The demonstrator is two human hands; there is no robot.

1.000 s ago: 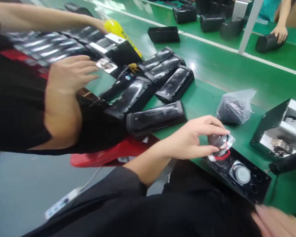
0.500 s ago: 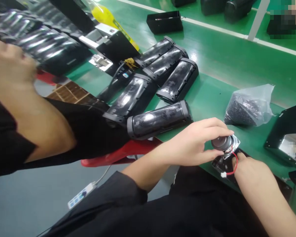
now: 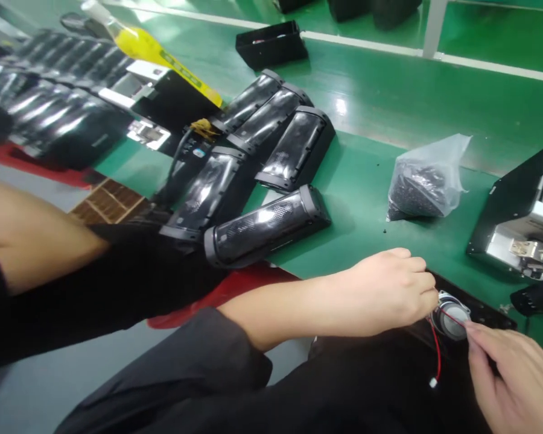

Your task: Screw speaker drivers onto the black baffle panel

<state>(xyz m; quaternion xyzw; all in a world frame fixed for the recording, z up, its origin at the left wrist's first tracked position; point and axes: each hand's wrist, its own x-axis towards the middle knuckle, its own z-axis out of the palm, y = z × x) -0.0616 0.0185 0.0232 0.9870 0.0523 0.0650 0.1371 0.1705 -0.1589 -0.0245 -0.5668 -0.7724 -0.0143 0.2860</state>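
My left hand (image 3: 389, 292) is curled, its fingertips pinching the left edge of a small round speaker driver (image 3: 452, 317). The driver sits silver face up on a black speaker panel (image 3: 484, 304) at the table's near edge. My right hand (image 3: 511, 377) comes in from the lower right, with fingertips closed on the driver's right side. A thin red wire (image 3: 437, 355) with a white plug hangs from the driver between my hands. Part of the panel is hidden under my hands.
Several black speaker housings (image 3: 265, 226) lie side by side left of my arm. A clear bag of black parts (image 3: 423, 187) and a black metal fixture (image 3: 520, 217) sit beyond. Another person's arm (image 3: 31, 241) crosses the left. A yellow bottle (image 3: 163, 51) lies far left.
The driver has come down from the air onto the black panel. My right hand has shifted to its right side. The other person's arm has dropped lower on the left.
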